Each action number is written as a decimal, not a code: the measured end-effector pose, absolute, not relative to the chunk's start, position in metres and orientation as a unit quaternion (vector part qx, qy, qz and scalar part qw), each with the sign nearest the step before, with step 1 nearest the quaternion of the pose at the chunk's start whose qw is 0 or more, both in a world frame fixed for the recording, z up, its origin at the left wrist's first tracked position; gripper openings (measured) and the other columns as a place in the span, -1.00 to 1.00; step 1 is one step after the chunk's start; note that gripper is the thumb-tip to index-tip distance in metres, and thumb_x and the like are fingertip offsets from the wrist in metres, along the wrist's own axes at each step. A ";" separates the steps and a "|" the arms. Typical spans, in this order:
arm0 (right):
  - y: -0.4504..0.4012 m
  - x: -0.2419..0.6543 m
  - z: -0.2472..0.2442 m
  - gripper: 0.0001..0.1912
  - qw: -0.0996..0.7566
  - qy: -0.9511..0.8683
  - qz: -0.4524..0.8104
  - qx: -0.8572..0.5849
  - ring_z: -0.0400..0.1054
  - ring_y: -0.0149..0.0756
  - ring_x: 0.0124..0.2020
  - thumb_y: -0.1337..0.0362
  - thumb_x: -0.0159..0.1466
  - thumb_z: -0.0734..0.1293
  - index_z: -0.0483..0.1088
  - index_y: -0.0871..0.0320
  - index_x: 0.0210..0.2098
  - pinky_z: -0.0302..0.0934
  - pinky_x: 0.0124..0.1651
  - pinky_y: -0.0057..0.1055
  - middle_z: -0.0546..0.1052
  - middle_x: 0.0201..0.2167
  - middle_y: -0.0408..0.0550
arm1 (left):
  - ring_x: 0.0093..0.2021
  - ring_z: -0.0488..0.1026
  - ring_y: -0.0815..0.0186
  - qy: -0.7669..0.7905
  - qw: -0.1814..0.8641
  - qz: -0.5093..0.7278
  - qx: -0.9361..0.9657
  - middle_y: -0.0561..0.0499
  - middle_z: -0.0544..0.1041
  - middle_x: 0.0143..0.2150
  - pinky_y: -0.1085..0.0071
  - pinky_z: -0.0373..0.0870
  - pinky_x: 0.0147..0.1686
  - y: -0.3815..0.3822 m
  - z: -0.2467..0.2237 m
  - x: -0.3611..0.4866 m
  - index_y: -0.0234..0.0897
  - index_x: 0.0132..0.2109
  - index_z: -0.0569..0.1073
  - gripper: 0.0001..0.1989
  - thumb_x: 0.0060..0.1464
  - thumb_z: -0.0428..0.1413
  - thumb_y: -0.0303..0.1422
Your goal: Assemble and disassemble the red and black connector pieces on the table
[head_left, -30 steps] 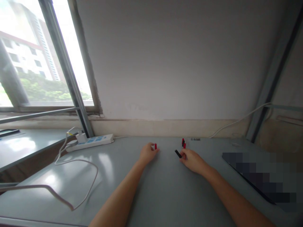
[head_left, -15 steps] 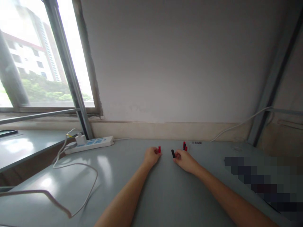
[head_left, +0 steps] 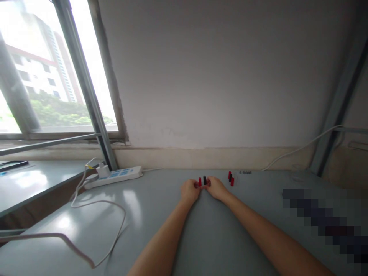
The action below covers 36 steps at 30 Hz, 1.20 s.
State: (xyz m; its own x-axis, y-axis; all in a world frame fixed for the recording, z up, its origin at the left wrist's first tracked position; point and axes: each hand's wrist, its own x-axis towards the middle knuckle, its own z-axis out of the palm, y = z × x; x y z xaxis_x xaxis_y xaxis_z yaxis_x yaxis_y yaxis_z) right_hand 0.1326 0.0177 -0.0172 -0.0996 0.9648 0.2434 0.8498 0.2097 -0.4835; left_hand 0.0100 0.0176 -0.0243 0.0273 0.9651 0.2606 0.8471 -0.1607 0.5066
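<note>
My left hand (head_left: 190, 191) is closed at a small upright red cylinder (head_left: 199, 181), its fingers at the cylinder's left side. Close to its right, a black cylinder (head_left: 204, 180) stands upright between the fingers of my right hand (head_left: 215, 188). The fingertips of both hands nearly meet in front of the two pieces. Farther right on the grey table (head_left: 207, 237) is a small group: a red piece (head_left: 229, 174), a black piece (head_left: 230, 178) and another red piece (head_left: 232, 182).
A white power strip (head_left: 126, 174) with a plug lies at the back left, its cable (head_left: 116, 237) looping over the table. Small dark items (head_left: 245, 172) lie near the wall. A blurred, pixelated patch covers the right side.
My right hand has moved left and set the black cylinder upright beside the red one; it was tilted and apart before. The whole view has shifted slightly.
</note>
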 end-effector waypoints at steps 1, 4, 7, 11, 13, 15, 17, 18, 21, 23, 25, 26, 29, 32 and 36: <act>0.018 0.133 -0.018 -0.86 0.261 -0.732 0.112 -0.620 0.35 -0.30 -0.37 0.40 0.07 0.24 0.39 0.28 -0.36 0.09 -0.38 -0.49 0.50 -0.40 0.06 | -0.35 0.39 0.28 0.639 0.104 0.278 0.710 -0.03 0.50 -0.41 0.45 0.14 -0.43 0.018 -0.024 0.010 -0.31 -0.38 0.48 -0.79 -0.09 0.08 -0.25; 0.020 0.133 -0.019 -0.86 0.259 -0.729 0.120 -0.622 0.35 -0.31 -0.38 0.39 0.07 0.24 0.39 0.26 -0.36 0.08 -0.38 -0.49 0.50 -0.40 0.04 | -0.34 0.39 0.28 0.638 0.103 0.277 0.711 -0.03 0.50 -0.40 0.46 0.13 -0.43 0.017 -0.024 0.011 -0.30 -0.38 0.48 -0.79 -0.10 0.09 -0.24; 0.020 0.134 -0.020 -0.86 0.251 -0.730 0.114 -0.625 0.35 -0.29 -0.37 0.37 0.08 0.25 0.39 0.25 -0.36 0.08 -0.39 -0.48 0.50 -0.41 0.03 | -0.34 0.39 0.29 0.638 0.102 0.271 0.713 -0.03 0.50 -0.39 0.46 0.13 -0.42 0.017 -0.023 0.011 -0.29 -0.38 0.48 -0.79 -0.10 0.09 -0.24; 0.020 0.133 -0.019 -0.84 0.238 -0.731 0.106 -0.631 0.35 -0.26 -0.35 0.33 0.08 0.26 0.40 0.25 -0.35 0.07 -0.39 -0.47 0.50 -0.39 0.06 | -0.32 0.40 0.28 0.640 0.097 0.263 0.716 -0.03 0.51 -0.38 0.45 0.14 -0.40 0.016 -0.022 0.011 -0.29 -0.36 0.48 -0.80 -0.08 0.08 -0.25; 0.020 0.132 -0.018 -0.84 0.232 -0.730 0.106 -0.634 0.36 -0.27 -0.35 0.32 0.08 0.27 0.40 0.25 -0.34 0.08 -0.38 -0.47 0.51 -0.39 0.05 | -0.32 0.40 0.27 0.643 0.096 0.262 0.713 -0.04 0.51 -0.38 0.44 0.15 -0.39 0.016 -0.022 0.011 -0.29 -0.35 0.48 -0.79 -0.08 0.08 -0.25; 0.021 0.132 -0.018 -0.83 0.228 -0.729 0.107 -0.637 0.36 -0.27 -0.34 0.32 0.08 0.26 0.40 0.23 -0.33 0.08 -0.38 -0.47 0.51 -0.38 0.04 | -0.31 0.40 0.26 0.647 0.095 0.262 0.710 -0.04 0.51 -0.37 0.43 0.16 -0.39 0.016 -0.023 0.011 -0.29 -0.34 0.48 -0.79 -0.08 0.08 -0.24; 0.021 0.132 -0.018 -0.83 0.227 -0.731 0.107 -0.635 0.36 -0.28 -0.33 0.32 0.09 0.26 0.40 0.23 -0.32 0.09 -0.37 -0.48 0.51 -0.37 0.04 | -0.29 0.40 0.26 0.648 0.093 0.262 0.709 -0.04 0.50 -0.35 0.42 0.17 -0.37 0.016 -0.023 0.011 -0.29 -0.34 0.47 -0.78 -0.08 0.08 -0.23; 0.022 0.132 -0.018 -0.82 0.226 -0.732 0.106 -0.634 0.36 -0.27 -0.32 0.32 0.09 0.26 0.40 0.23 -0.31 0.09 -0.36 -0.47 0.51 -0.37 0.04 | -0.28 0.40 0.26 0.648 0.092 0.261 0.709 -0.05 0.50 -0.34 0.42 0.17 -0.35 0.016 -0.023 0.011 -0.29 -0.33 0.47 -0.77 -0.08 0.08 -0.23; 0.022 0.132 -0.019 -0.80 0.220 -0.732 0.104 -0.636 0.36 -0.26 -0.29 0.31 0.09 0.25 0.39 0.24 -0.30 0.11 -0.33 -0.46 0.51 -0.35 0.05 | -0.25 0.39 0.25 0.647 0.092 0.255 0.712 -0.06 0.50 -0.32 0.42 0.18 -0.32 0.015 -0.021 0.011 -0.29 -0.32 0.47 -0.77 -0.06 0.06 -0.23; 0.020 0.133 -0.018 -0.78 0.214 -0.731 0.102 -0.639 0.35 -0.25 -0.27 0.30 0.10 0.24 0.39 0.25 -0.27 0.11 -0.29 -0.45 0.50 -0.32 0.06 | -0.23 0.39 0.24 0.646 0.093 0.249 0.715 -0.06 0.50 -0.30 0.42 0.19 -0.30 0.013 -0.020 0.011 -0.28 -0.29 0.46 -0.78 -0.05 0.05 -0.25; 0.016 0.135 -0.015 -0.75 0.205 -0.736 0.097 -0.638 0.35 -0.24 -0.25 0.28 0.10 0.24 0.38 0.25 -0.24 0.12 -0.27 -0.44 0.49 -0.30 0.07 | -0.19 0.37 0.24 0.645 0.089 0.248 0.717 -0.06 0.49 -0.27 0.42 0.18 -0.26 0.010 -0.019 0.010 -0.28 -0.22 0.43 -0.77 -0.06 0.06 -0.28; 0.012 0.137 -0.013 -0.74 0.199 -0.740 0.092 -0.636 0.35 -0.24 -0.25 0.27 0.09 0.24 0.37 0.25 -0.23 0.12 -0.26 -0.44 0.49 -0.29 0.07 | -0.17 0.36 0.23 0.645 0.085 0.251 0.716 -0.07 0.48 -0.25 0.41 0.18 -0.24 0.008 -0.017 0.010 -0.28 -0.19 0.41 -0.74 -0.06 0.07 -0.30; -0.003 0.145 -0.005 -0.73 0.179 -0.754 0.070 -0.629 0.34 -0.24 -0.26 0.28 0.10 0.23 0.37 0.24 -0.21 0.12 -0.26 -0.44 0.49 -0.31 0.07 | -0.13 0.34 0.22 0.646 0.063 0.276 0.709 -0.07 0.46 -0.21 0.39 0.15 -0.18 0.001 -0.011 0.009 -0.31 -0.12 0.33 -0.68 -0.08 0.08 -0.34; -0.022 0.161 0.002 -0.72 0.166 -0.770 0.043 -0.615 0.34 -0.26 -0.26 0.29 0.11 0.23 0.36 0.21 -0.18 0.12 -0.26 -0.45 0.48 -0.29 0.06 | -0.14 0.33 0.25 0.636 0.029 0.322 0.701 -0.04 0.44 -0.24 0.38 0.13 -0.17 -0.007 -0.002 0.011 -0.29 -0.13 0.29 -0.71 -0.05 0.06 -0.35; -0.040 0.194 0.004 -0.74 0.142 -0.780 0.041 -0.608 0.34 -0.25 -0.26 0.28 0.10 0.24 0.38 0.21 -0.22 0.12 -0.24 -0.44 0.48 -0.29 0.07 | -0.19 0.33 0.30 0.557 -0.018 0.394 0.731 0.00 0.43 -0.30 0.39 0.14 -0.16 -0.022 0.008 0.023 -0.28 -0.18 0.28 -0.80 0.01 -0.01 -0.34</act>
State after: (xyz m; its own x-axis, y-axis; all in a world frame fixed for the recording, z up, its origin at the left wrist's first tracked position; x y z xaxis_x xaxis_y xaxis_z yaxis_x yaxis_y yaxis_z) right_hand 0.1936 -0.0397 0.0038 -0.2206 0.9602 0.1714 0.9368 0.2575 -0.2369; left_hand 0.0231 -0.0222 0.0079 0.0697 0.8005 0.5952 0.8285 -0.3788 0.4125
